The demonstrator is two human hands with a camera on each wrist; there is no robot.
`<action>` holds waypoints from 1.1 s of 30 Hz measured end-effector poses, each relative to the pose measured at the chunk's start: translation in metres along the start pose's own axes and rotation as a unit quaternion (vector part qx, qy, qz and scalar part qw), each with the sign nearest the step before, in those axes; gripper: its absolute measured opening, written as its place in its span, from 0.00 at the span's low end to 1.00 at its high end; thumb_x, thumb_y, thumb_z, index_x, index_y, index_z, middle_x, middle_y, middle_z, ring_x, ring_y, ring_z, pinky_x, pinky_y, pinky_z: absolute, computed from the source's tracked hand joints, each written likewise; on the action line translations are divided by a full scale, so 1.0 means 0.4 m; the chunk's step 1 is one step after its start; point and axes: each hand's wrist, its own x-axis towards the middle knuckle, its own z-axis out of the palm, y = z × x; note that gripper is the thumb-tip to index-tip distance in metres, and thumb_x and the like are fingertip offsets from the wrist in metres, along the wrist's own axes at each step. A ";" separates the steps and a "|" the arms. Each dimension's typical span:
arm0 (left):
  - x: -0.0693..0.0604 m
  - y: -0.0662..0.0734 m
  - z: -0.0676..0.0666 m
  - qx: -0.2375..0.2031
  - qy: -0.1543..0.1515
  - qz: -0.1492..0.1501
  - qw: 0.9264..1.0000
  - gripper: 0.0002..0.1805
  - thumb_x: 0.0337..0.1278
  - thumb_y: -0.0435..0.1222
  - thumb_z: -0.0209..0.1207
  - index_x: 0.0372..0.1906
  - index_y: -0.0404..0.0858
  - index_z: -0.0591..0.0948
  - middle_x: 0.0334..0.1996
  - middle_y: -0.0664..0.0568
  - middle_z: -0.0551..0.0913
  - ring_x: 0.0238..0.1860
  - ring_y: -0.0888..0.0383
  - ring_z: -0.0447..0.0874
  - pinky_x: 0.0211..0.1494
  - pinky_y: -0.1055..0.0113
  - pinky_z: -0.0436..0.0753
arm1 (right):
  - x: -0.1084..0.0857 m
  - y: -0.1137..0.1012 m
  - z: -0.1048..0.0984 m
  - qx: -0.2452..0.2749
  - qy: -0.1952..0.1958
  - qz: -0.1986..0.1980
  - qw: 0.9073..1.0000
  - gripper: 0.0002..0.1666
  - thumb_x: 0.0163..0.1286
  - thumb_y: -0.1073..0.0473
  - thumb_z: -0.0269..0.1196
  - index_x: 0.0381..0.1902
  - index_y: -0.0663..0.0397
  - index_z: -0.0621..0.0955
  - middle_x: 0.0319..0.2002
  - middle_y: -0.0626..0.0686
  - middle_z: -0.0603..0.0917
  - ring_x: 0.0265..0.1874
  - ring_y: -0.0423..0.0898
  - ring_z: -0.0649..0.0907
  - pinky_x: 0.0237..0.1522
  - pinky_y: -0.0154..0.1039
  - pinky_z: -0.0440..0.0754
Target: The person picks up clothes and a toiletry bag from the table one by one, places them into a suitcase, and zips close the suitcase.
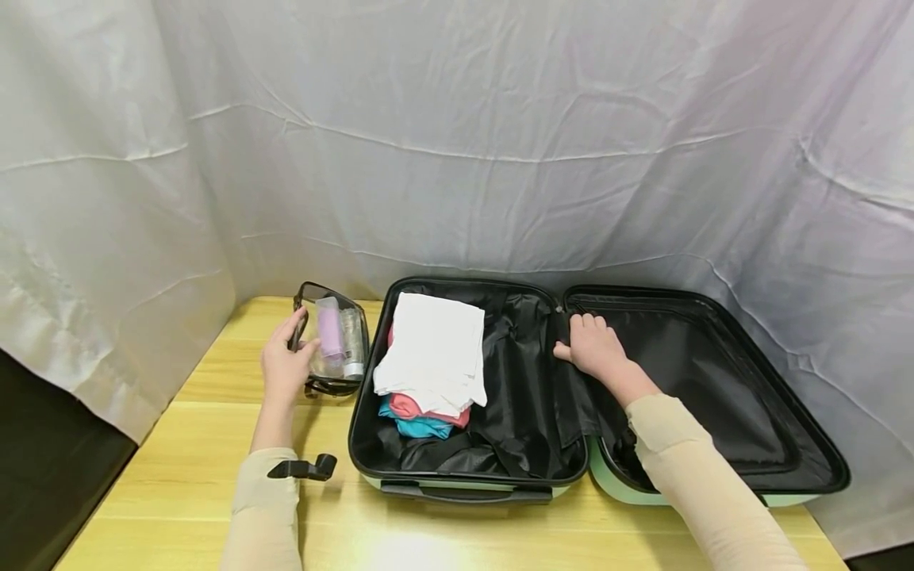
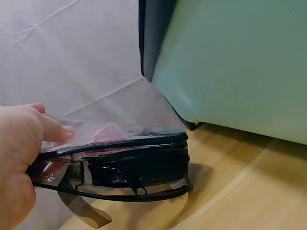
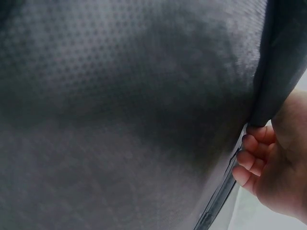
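Note:
My left hand (image 1: 284,361) pinches the left edge of a clear toiletry bag (image 2: 139,165) with black piping and a zipper. Inside the bag lie a purple bottle (image 1: 330,329) and a clear bottle (image 1: 353,341) with a white cap. At the middle of an open suitcase (image 1: 471,478), my right hand (image 1: 597,346) grips the edge of a black fabric flap (image 1: 575,408); the right wrist view shows its fingertips (image 3: 247,160) curled at the dark cloth. In the suitcase's left half sits a stack of folded white cloths (image 1: 432,345) on pink and blue clothes (image 1: 421,424).
The suitcase's right half (image 1: 700,381), lined in black, lies open on the wooden table (image 1: 200,476). Its carry handle (image 1: 467,493) faces the near side. Grey-white curtains (image 1: 457,143) hang behind the table. A black clip-like mount (image 1: 303,468) is on the left sleeve.

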 end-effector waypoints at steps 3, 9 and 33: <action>0.000 0.005 -0.008 0.009 0.012 0.006 1.000 0.36 0.54 0.27 0.65 0.68 0.52 0.72 0.69 0.51 0.72 0.35 0.73 0.74 0.32 0.85 0.77 | 0.000 -0.001 -0.001 -0.001 -0.004 0.001 1.000 0.28 0.69 0.47 0.58 0.46 0.72 0.71 0.40 0.69 0.74 0.41 0.66 0.74 0.42 0.60 0.74; 0.001 0.022 -0.021 0.005 0.032 0.023 0.999 0.35 0.52 0.28 0.66 0.67 0.51 0.74 0.67 0.50 0.74 0.33 0.76 0.74 0.31 0.86 0.75 | -0.005 -0.006 -0.012 0.005 -0.017 0.007 1.000 0.28 0.70 0.47 0.58 0.47 0.72 0.71 0.41 0.69 0.74 0.42 0.66 0.73 0.43 0.60 0.74; -0.016 0.127 -0.059 -0.077 0.059 0.057 0.994 0.34 0.52 0.27 0.67 0.64 0.54 0.77 0.63 0.48 0.78 0.33 0.76 0.78 0.37 0.86 0.76 | -0.010 -0.012 -0.016 0.009 -0.027 0.011 1.000 0.32 0.71 0.47 0.57 0.53 0.75 0.69 0.45 0.72 0.73 0.47 0.68 0.72 0.48 0.62 0.73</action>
